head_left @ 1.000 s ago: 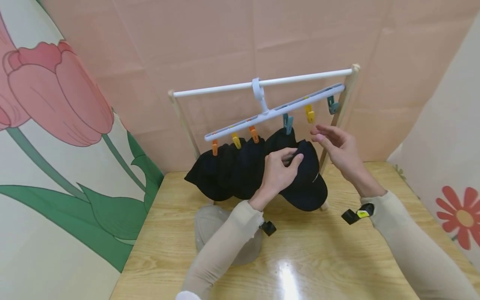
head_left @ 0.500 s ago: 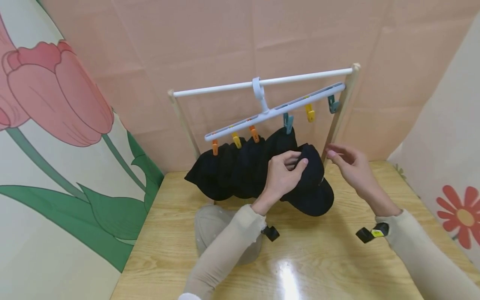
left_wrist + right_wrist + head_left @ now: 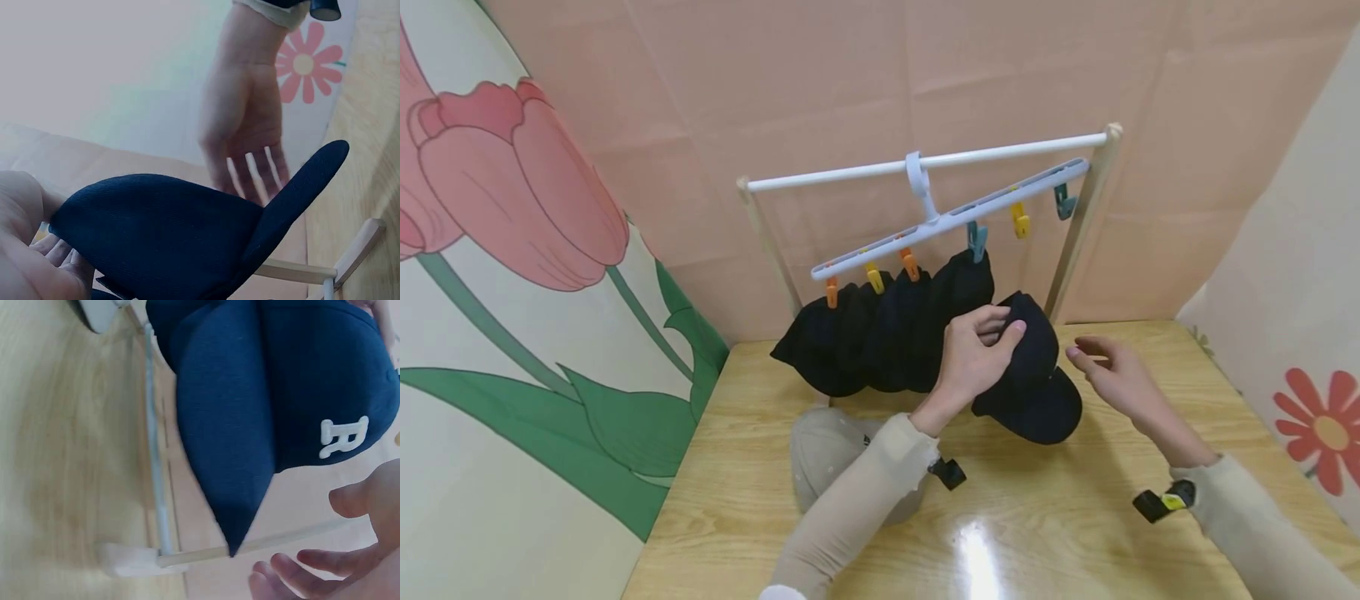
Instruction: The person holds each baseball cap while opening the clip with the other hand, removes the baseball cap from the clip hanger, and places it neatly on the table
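Note:
My left hand [image 3: 972, 350] pinches the edge of a dark navy baseball cap [image 3: 1036, 346] between thumb and fingers, its brim pointing down and right. In the right wrist view a white letter R [image 3: 344, 436] shows on the crown. My right hand [image 3: 1116, 379] is just right of this cap, apart from it, with fingers loosely bent and nothing held. Behind, several dark caps [image 3: 880, 333] hang in a row from coloured clips on a pale blue hanger [image 3: 958, 218]. A yellow clip [image 3: 1021, 223] and a teal clip [image 3: 1064, 202] at the hanger's right end hold nothing.
The hanger hooks over the white bar [image 3: 1015, 155] of a small wooden-legged rack and tilts up to the right. A beige cap [image 3: 823, 454] lies on the wooden table [image 3: 1037, 517], partly behind my left forearm. A pink cloth backdrop [image 3: 820, 75] stands behind.
My left hand has moved slightly right and down with the navy cap. My right hand has dropped from near the yellow clip to beside the cap. The hanger's right end has risen slightly.

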{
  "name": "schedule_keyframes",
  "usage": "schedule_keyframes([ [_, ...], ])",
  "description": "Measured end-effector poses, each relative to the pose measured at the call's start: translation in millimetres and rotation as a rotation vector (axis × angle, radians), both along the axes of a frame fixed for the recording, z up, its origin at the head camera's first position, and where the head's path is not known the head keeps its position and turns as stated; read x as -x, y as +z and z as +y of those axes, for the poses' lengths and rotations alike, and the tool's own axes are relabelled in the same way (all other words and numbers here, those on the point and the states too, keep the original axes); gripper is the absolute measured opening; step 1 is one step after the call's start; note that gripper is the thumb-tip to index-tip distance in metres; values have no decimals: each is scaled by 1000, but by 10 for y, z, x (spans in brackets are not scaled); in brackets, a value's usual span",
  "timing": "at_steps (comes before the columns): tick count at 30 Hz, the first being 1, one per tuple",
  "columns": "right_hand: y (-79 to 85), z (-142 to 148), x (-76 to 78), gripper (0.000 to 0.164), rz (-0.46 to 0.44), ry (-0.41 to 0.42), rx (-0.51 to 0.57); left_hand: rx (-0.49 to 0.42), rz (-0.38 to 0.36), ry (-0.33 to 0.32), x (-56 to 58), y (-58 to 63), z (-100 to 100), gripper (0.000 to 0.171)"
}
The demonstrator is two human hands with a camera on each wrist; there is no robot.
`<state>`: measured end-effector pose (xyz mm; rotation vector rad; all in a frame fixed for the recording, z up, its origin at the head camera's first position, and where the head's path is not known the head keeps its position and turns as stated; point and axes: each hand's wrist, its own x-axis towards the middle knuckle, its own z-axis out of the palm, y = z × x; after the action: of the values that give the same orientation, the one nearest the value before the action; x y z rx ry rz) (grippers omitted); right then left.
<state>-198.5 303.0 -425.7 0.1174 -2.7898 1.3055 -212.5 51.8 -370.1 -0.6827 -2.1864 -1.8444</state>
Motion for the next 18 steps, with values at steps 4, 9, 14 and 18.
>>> schedule_keyframes([
  [4,-102,38,-24,70,-69,30,29,-5,2,-1,-8,-22,11,27],
  [9,-188,62,-71,75,-174,45,53,0,8,-7,-29,-46,27,28],
  [14,-264,93,-114,77,-311,49,160,5,6,-13,-56,-52,48,29],
  [18,-292,114,-134,75,-360,42,233,6,6,-15,-75,-53,66,29],
])
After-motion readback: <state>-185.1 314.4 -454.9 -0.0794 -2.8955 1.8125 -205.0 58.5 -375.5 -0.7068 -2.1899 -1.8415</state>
